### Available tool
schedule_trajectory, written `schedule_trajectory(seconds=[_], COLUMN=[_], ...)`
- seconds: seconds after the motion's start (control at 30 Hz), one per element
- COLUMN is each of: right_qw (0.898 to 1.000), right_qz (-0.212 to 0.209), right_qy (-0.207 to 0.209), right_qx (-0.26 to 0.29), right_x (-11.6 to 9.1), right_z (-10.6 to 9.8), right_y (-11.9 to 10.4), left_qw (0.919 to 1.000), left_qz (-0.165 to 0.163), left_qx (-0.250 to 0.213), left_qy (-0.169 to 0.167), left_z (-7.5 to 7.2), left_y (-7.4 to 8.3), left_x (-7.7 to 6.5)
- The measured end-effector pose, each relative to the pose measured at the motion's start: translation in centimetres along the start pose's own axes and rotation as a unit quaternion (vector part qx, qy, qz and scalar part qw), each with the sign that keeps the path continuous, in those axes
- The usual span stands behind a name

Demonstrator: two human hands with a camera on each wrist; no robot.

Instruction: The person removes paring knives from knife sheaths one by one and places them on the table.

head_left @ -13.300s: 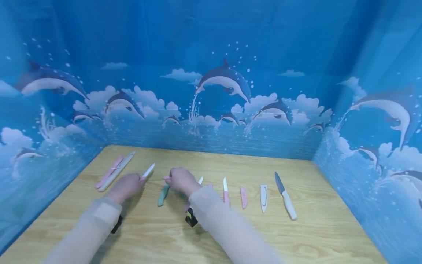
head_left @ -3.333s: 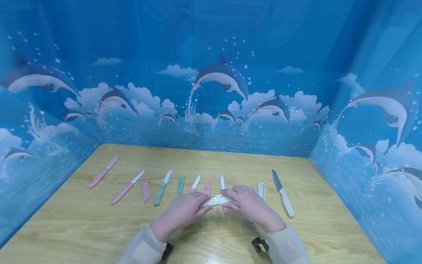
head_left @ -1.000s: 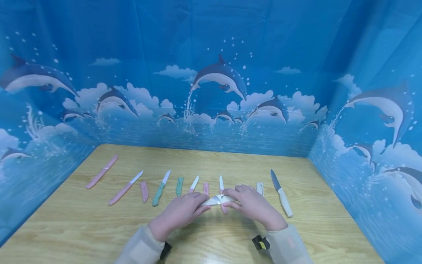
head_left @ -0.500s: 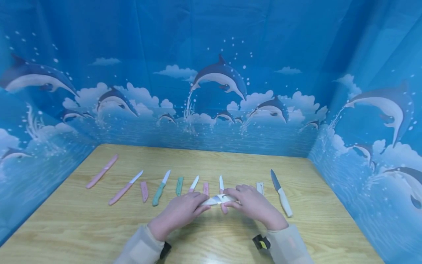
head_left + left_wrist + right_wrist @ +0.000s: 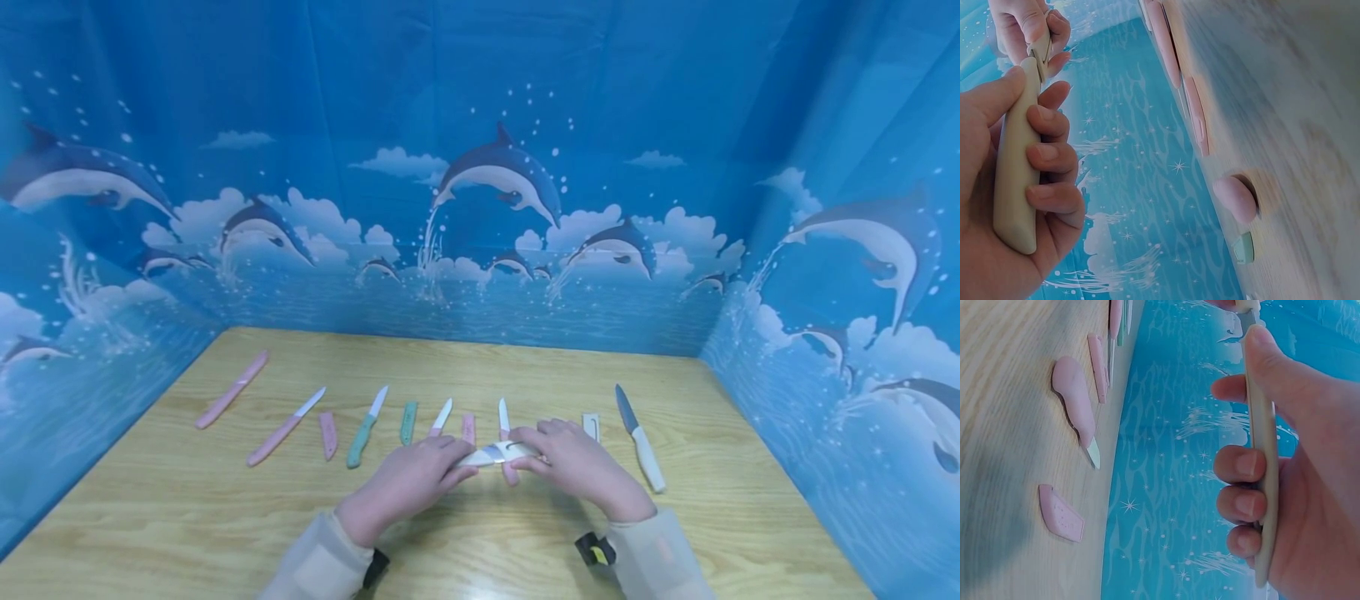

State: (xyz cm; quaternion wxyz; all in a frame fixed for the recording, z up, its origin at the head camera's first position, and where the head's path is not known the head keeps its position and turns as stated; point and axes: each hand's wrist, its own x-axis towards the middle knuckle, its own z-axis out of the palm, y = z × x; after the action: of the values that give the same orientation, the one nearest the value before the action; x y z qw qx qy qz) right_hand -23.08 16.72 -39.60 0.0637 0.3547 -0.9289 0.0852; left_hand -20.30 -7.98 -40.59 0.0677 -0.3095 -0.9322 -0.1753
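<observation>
My left hand (image 5: 408, 479) grips the cream handle (image 5: 1015, 169) of a knife, thumb along its top in the left wrist view. My right hand (image 5: 577, 467) holds the cream sheath (image 5: 1263, 437) that covers most of the blade, fingers curled round it. A short strip of bare blade (image 5: 495, 453) shows between handle and sheath. The knife lies crosswise in front of me, over a pink paring knife (image 5: 504, 412) on the table. Most of the blade is hidden inside the sheath.
On the wooden table (image 5: 187, 517) lie a sheathed pink knife (image 5: 232, 390), a pink knife (image 5: 281, 433), a green knife (image 5: 363, 437), a green sheath (image 5: 408, 423), pink sheaths (image 5: 328, 436), a white sheath (image 5: 591, 427) and a white-handled dark-bladed knife (image 5: 641, 442). A dolphin-print curtain (image 5: 337, 208) surrounds it.
Earlier my hands held a small pink knife and its sheath; these now lie on the table. The cream knife left the back left. Since 3.3 s ago slightly more blade shows.
</observation>
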Motion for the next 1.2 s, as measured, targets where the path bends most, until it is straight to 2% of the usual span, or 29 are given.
schedule_trajectory(seconds=[0.4, 1.0, 1.2], right_qw=[1.000, 1.000, 1.000], right_qz=[0.001, -0.025, -0.018], right_qy=[-0.002, 0.014, 0.007], right_qx=[0.004, 0.006, 0.014], right_x=[-0.04, -0.13, -0.17], right_z=[0.00, -0.11, -0.19], right_y=[0.10, 0.37, 0.49], left_qw=[1.0000, 0.9999, 0.9999], left_qz=[-0.002, -0.004, -0.002], left_qx=[0.001, 0.012, 0.016], left_qy=[-0.004, -0.007, -0.005], left_z=[-0.02, -0.06, -0.05], left_y=[-0.03, -0.13, -0.18], left_x=[-0.03, -0.09, -0.09])
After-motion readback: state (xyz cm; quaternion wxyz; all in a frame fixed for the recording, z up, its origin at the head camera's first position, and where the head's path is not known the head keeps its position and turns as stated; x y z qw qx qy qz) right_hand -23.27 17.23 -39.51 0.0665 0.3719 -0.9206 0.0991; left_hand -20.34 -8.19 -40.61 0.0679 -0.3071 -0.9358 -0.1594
